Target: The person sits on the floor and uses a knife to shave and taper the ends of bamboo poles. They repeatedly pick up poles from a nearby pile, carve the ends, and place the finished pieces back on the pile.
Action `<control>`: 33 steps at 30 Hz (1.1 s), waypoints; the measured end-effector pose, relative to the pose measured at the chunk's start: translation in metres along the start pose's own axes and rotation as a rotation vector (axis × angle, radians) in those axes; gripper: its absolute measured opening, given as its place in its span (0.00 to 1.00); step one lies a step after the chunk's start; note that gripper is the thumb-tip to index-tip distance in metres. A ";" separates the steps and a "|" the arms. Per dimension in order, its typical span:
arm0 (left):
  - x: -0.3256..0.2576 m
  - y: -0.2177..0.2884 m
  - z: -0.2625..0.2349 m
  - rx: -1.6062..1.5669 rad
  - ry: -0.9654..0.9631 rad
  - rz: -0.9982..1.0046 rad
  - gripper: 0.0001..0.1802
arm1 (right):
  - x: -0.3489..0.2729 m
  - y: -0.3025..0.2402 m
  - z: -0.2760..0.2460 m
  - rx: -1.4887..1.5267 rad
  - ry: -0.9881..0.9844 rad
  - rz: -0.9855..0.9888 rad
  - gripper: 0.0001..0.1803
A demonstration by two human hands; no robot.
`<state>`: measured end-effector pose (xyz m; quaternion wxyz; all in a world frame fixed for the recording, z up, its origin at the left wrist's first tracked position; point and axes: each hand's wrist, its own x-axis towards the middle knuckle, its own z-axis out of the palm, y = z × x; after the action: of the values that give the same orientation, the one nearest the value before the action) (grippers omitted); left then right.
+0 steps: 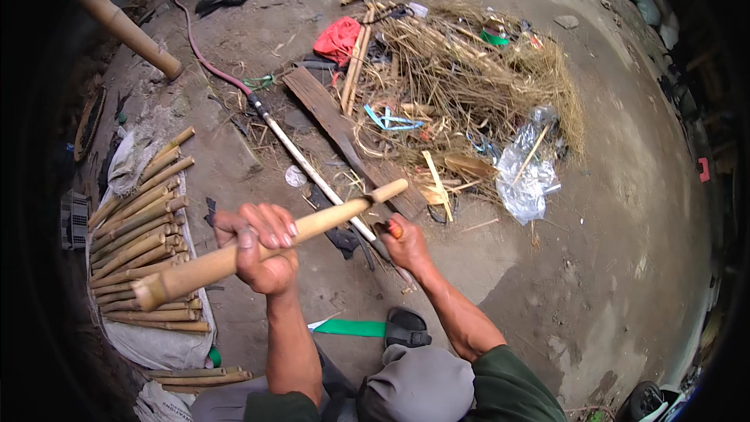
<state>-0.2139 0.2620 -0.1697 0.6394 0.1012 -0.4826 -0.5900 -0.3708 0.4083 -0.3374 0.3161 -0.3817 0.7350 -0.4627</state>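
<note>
My left hand [262, 246] is wrapped round a bamboo pole [324, 221], palm toward me. The pole slants across in front of me, its thicker end low at the left and its thinner end up at the right. A dark band rings it near the far end. Just below that end my right hand [406, 246] is closed, with a small orange and dark piece showing at its thumb; the rest of what it grips is hidden. Beneath both runs a long pale pipe [297, 156] joined to a reddish hose [195, 43]; it passes close to my right hand.
Cut bamboo pieces [148, 246] lie stacked on a white sack [156, 352] at the left. Ahead are a wooden plank [316, 105], a heap of dry straw [469, 62], clear plastic [525, 180] and a red bag [337, 39]. A sandalled foot [406, 328] is near me.
</note>
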 end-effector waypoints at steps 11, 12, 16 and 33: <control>0.000 -0.002 -0.005 -0.029 0.000 0.036 0.12 | 0.003 0.006 -0.004 -0.137 0.066 0.209 0.12; 0.002 -0.003 -0.004 -0.070 -0.001 0.087 0.13 | 0.007 0.008 -0.007 -0.143 0.149 0.302 0.12; -0.003 -0.022 0.009 0.142 0.260 0.263 0.14 | -0.012 0.016 -0.003 -0.144 -0.046 0.090 0.13; 0.007 -0.014 -0.039 0.315 0.143 -0.030 0.10 | -0.030 0.084 -0.016 -0.148 0.166 0.351 0.15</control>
<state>-0.1952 0.2344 -0.1960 0.6394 0.2491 -0.5209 -0.5077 -0.3909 0.4642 -0.4052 0.3013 -0.2306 0.8458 -0.3749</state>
